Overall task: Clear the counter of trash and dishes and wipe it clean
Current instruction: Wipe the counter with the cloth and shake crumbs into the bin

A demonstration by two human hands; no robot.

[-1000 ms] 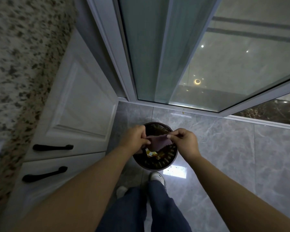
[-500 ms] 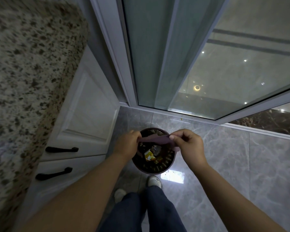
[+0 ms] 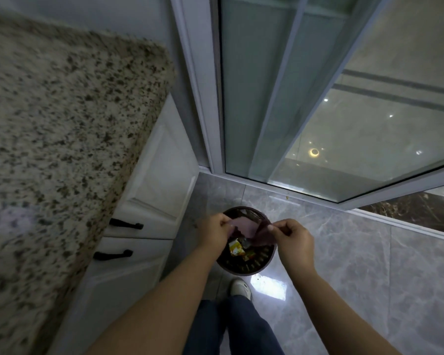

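Observation:
A round dark trash bin point(image 3: 246, 266) stands on the floor below me, with yellow wrappers point(image 3: 235, 248) and other trash inside. Over its opening I hold a purple cloth point(image 3: 249, 228) stretched between both hands. My left hand point(image 3: 215, 230) pinches its left edge and my right hand point(image 3: 294, 239) pinches its right edge. The cloth sags in the middle above the bin. The speckled granite counter point(image 3: 62, 139) fills the left of the view, blurred.
White cabinet fronts point(image 3: 162, 180) with black handles point(image 3: 126, 223) run under the counter at left. A glass sliding door point(image 3: 305, 98) in a white frame stands beyond the bin. Grey marble floor tiles point(image 3: 369, 265) spread to the right. My legs and a white shoe point(image 3: 240, 288) are below.
The view has tilted so more counter shows. My hands have drawn slightly apart, and the cloth now hangs looser between them over the bin.

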